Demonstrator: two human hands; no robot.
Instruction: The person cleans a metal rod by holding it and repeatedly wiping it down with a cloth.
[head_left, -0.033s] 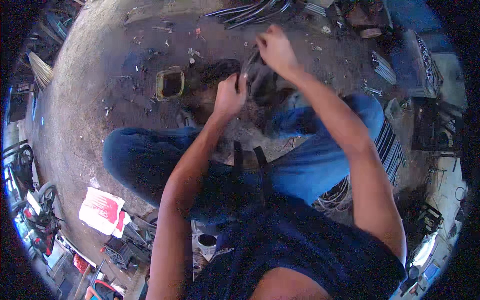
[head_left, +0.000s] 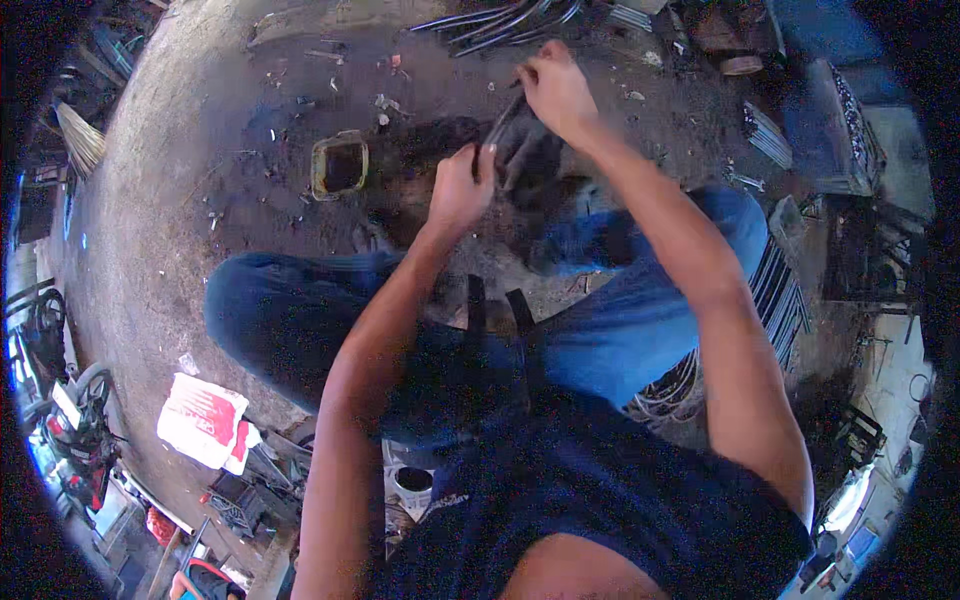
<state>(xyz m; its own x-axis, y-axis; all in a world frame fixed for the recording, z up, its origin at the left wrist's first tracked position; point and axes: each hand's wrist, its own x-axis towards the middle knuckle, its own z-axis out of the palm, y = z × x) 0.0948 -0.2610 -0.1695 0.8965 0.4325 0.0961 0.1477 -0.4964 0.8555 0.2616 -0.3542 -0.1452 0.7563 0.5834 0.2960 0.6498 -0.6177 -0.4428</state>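
Though blurred, dark cloth (head_left: 530,150) between both hands

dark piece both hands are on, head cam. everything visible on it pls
The dark piece looks like a blackened, dull lump of metal or rubber; the motion blur hides which. It sits low over the dirty floor, just ahead of the person's knees. The right hand grips its upper end, where a thin strip or blade slants down to the left. The left hand is closed on its lower left edge. No separate parts, fasteners or markings can be made out. A rusty square frame lies apart to its left.
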